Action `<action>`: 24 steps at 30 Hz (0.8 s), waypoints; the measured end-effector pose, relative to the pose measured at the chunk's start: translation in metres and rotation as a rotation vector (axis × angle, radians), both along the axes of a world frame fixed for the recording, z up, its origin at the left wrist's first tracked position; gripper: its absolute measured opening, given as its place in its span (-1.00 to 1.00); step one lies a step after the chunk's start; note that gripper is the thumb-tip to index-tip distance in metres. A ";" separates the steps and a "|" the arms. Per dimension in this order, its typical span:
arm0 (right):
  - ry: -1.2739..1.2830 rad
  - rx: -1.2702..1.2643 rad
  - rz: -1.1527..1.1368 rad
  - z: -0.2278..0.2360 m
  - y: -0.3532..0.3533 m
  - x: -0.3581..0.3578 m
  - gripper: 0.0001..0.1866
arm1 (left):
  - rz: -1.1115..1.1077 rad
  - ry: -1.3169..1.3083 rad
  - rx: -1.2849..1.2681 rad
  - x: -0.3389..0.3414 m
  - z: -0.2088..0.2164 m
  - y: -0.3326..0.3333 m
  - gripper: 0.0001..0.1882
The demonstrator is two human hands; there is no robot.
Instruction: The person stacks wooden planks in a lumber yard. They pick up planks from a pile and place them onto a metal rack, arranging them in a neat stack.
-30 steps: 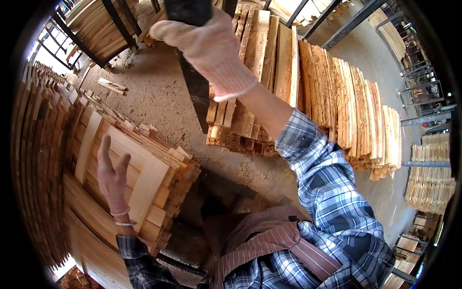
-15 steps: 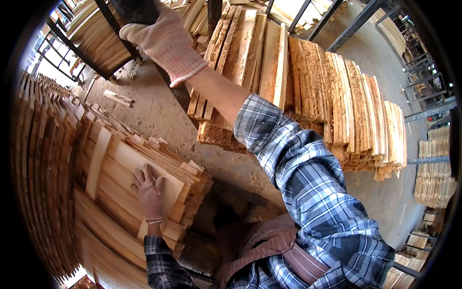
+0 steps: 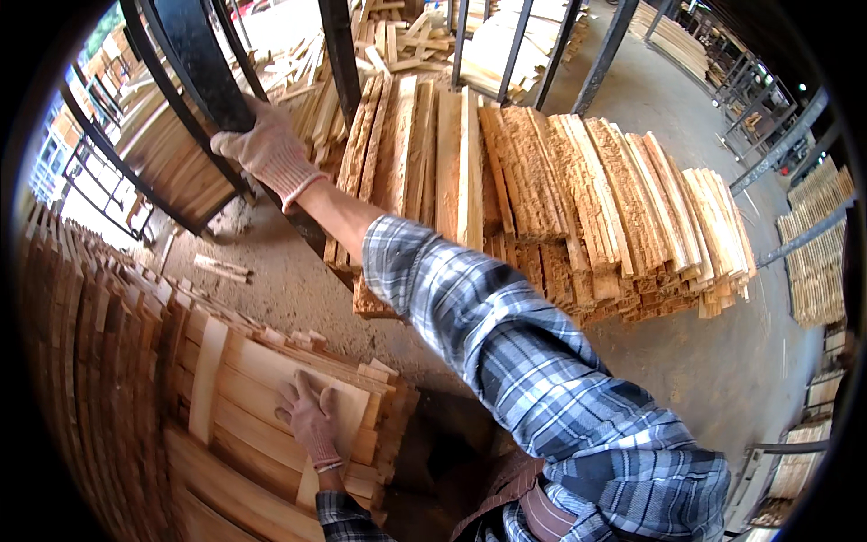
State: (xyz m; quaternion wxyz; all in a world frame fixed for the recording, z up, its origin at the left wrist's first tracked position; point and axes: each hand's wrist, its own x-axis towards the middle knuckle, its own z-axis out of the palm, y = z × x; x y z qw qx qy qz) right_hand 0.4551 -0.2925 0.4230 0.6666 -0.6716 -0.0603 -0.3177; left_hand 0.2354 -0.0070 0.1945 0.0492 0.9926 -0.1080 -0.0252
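Observation:
My right hand (image 3: pixel 271 152), in a pale knitted work glove, reaches across to the far left. Its fingers are closed round the lower part of a broad black metal post (image 3: pixel 197 59). Lower down, my left hand (image 3: pixel 311 423), gloved too, lies with fingers spread on a stack of smooth wooden boards (image 3: pixel 262 366). It touches the top board near the stack's right end. A short crosswise wooden strip (image 3: pixel 209 379) rests on the same stack, left of that hand.
Rough-edged planks (image 3: pixel 560 194) are piled on a rack at centre right. Along the left edge stands a tall row of stacked boards (image 3: pixel 86 361). Black uprights (image 3: pixel 339 63) rise at the back. Offcuts (image 3: pixel 221 268) lie on the dusty floor (image 3: pixel 280 298).
The view has shifted, so more of the black post and the far racks shows. My right hand stays at the post; my left hand stays flat on the boards.

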 end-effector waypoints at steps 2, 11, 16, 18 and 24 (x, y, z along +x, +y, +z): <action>-0.093 -0.007 -0.056 0.005 0.001 -0.006 -0.47 | 0.026 0.006 0.050 -0.007 0.006 0.000 -0.17; -0.270 -0.067 0.140 0.004 -0.010 -0.005 -0.76 | 0.055 0.068 -0.069 -0.022 0.028 -0.011 -0.19; -0.005 -0.088 0.097 0.019 -0.016 -0.019 -0.62 | 0.063 0.088 -0.067 -0.008 0.038 -0.020 -0.17; 0.113 -0.306 0.027 0.022 -0.017 -0.018 -0.47 | 0.054 0.105 -0.082 -0.001 0.037 -0.017 -0.16; -0.450 -0.981 -0.353 0.012 -0.002 -0.020 -0.50 | 0.045 0.100 -0.048 0.021 0.031 -0.005 -0.18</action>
